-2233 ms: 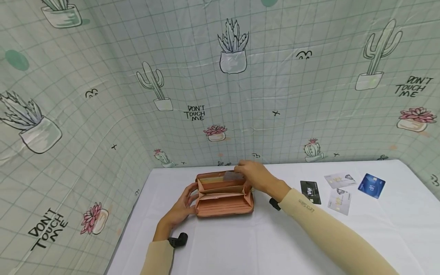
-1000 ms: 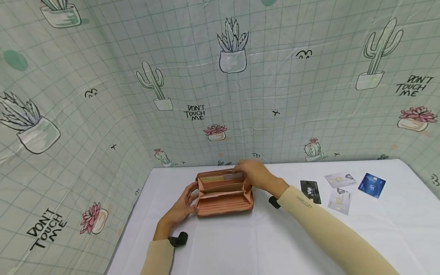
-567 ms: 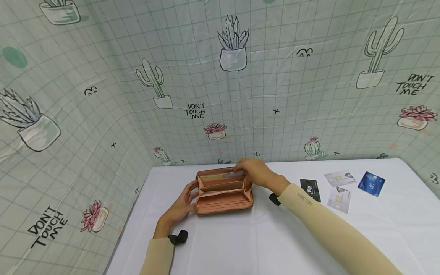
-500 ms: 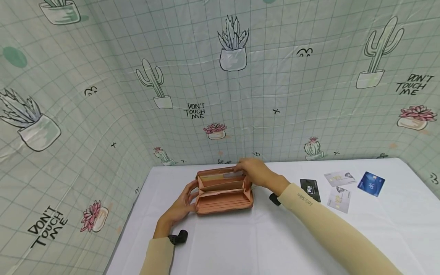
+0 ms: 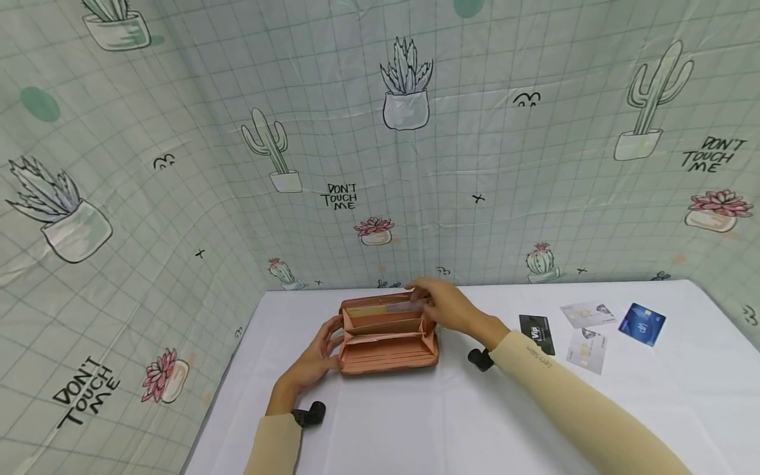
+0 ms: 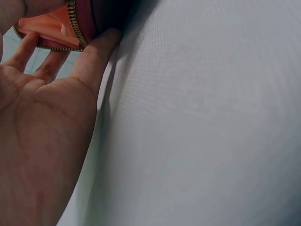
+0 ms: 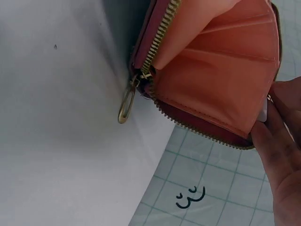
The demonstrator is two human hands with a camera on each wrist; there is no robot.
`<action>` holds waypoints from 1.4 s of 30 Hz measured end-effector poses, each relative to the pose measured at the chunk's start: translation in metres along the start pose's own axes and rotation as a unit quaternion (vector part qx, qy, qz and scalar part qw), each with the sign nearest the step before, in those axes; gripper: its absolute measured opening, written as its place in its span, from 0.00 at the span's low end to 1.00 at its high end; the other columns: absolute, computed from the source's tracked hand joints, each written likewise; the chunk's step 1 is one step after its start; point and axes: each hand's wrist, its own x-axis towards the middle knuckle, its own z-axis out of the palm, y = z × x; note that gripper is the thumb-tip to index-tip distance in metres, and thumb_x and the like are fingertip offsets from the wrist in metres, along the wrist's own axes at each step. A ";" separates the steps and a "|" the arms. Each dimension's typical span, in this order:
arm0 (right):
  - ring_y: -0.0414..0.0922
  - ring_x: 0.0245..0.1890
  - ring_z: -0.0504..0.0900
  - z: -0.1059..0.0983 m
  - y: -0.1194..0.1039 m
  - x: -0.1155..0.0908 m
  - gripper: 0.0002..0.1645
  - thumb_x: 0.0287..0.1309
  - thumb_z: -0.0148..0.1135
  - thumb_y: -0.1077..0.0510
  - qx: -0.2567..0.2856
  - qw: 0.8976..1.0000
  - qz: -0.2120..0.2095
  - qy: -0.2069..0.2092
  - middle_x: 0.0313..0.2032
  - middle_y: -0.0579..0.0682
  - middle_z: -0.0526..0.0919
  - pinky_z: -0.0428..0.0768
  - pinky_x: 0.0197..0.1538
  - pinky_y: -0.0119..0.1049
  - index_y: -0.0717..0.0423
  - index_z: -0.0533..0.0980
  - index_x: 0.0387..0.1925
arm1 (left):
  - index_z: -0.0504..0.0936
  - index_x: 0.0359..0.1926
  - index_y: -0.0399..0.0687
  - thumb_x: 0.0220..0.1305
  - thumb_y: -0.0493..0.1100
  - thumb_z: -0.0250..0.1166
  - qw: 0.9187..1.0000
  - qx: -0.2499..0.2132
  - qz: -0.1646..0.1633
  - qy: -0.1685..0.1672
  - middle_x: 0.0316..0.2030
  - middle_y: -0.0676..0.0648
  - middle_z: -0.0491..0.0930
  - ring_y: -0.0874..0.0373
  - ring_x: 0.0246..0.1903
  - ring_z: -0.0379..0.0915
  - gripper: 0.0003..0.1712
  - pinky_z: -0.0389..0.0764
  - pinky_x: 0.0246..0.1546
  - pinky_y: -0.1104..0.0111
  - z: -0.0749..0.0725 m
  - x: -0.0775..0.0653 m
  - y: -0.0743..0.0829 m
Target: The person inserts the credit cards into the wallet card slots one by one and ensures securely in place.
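One unzipped wallet is at the lower centre of the frame. The left hand grips its left side, probably for steadiness; the right hand bends over its upper right corner by a pale card, whether pinching it I cannot tell. At lower right lie four more: one black card, two silver cards, one blue card.

Wallet lies on table, left hand at its left end, right hand at far-right corner, four cards rightward.
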 end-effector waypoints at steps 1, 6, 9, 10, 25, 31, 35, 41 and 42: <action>0.50 0.46 0.87 0.000 0.001 -0.001 0.25 0.68 0.60 0.73 0.015 1.000 0.004 0.002 0.47 0.53 0.87 0.83 0.45 0.42 0.65 0.77 0.65 | 0.39 0.85 0.45 0.63 0.26 0.67 1.000 -0.001 -0.001 0.000 0.84 0.38 0.38 0.35 0.81 0.40 0.60 0.69 0.68 0.61 0.000 0.000 0.000; 0.49 0.45 0.87 0.003 0.006 -0.004 0.25 0.67 0.59 0.74 0.017 1.000 -0.007 0.003 0.48 0.54 0.89 0.81 0.41 0.38 0.66 0.75 0.65 | 0.39 0.85 0.45 0.62 0.26 0.67 1.000 0.000 -0.005 -0.001 0.84 0.38 0.38 0.35 0.81 0.40 0.60 0.70 0.67 0.61 0.001 0.000 0.000; 0.49 0.46 0.87 0.003 0.007 -0.004 0.25 0.67 0.59 0.74 -0.005 1.000 -0.016 0.002 0.48 0.53 0.89 0.81 0.42 0.38 0.64 0.75 0.64 | 0.39 0.85 0.45 0.62 0.26 0.66 1.000 0.004 -0.004 -0.002 0.84 0.38 0.38 0.35 0.81 0.40 0.60 0.70 0.66 0.63 0.000 0.000 -0.001; 0.49 0.46 0.88 0.003 0.007 -0.004 0.25 0.67 0.59 0.74 -0.011 1.000 -0.019 0.003 0.48 0.53 0.89 0.81 0.43 0.39 0.64 0.75 0.65 | 0.39 0.85 0.45 0.62 0.25 0.66 1.000 0.004 -0.002 -0.002 0.84 0.38 0.38 0.35 0.81 0.40 0.60 0.70 0.65 0.64 0.000 0.000 -0.002; 0.49 0.53 0.87 0.004 0.005 -0.008 0.18 0.73 0.55 0.69 -0.053 0.998 -0.003 -0.016 0.54 0.52 0.88 0.84 0.56 0.48 0.57 0.76 0.60 | 0.40 0.85 0.45 0.60 0.25 0.65 1.000 -0.006 -0.003 0.003 0.84 0.37 0.38 0.33 0.81 0.39 0.60 0.74 0.58 0.70 0.002 0.001 0.000; 0.54 0.57 0.85 0.004 0.001 -0.008 0.19 0.75 0.55 0.67 -0.088 0.995 -0.020 -0.029 0.57 0.56 0.86 0.83 0.57 0.52 0.60 0.79 0.62 | 0.39 0.85 0.45 0.60 0.25 0.64 1.000 -0.008 0.001 -0.001 0.84 0.37 0.37 0.33 0.81 0.39 0.60 0.75 0.57 0.71 0.001 0.001 -0.001; 0.51 0.50 0.85 0.007 0.000 -0.005 0.18 0.74 0.56 0.67 -0.119 0.992 -0.035 -0.033 0.50 0.54 0.85 0.84 0.48 0.46 0.60 0.84 0.59 | 0.39 0.85 0.44 0.62 0.26 0.66 1.000 -0.001 0.011 -0.004 0.84 0.37 0.38 0.33 0.81 0.40 0.59 0.72 0.61 0.72 0.000 0.001 -0.002; 0.44 0.39 0.80 0.009 -0.003 0.000 0.17 0.73 0.55 0.70 -0.114 0.993 -0.019 -0.038 0.44 0.53 0.82 0.76 0.37 0.35 0.64 0.86 0.54 | 0.40 0.85 0.45 0.64 0.28 0.66 1.000 0.004 0.013 -0.005 0.84 0.37 0.38 0.34 0.81 0.40 0.58 0.70 0.65 0.67 -0.001 0.001 -0.002; 0.44 0.38 0.79 0.008 -0.004 0.001 0.17 0.72 0.54 0.70 -0.108 0.993 -0.011 -0.042 0.44 0.53 0.82 0.75 0.36 0.35 0.65 0.86 0.54 | 0.40 0.85 0.44 0.64 0.28 0.66 1.000 0.007 0.014 -0.004 0.84 0.37 0.38 0.33 0.81 0.40 0.58 0.69 0.66 0.66 -0.001 0.001 -0.003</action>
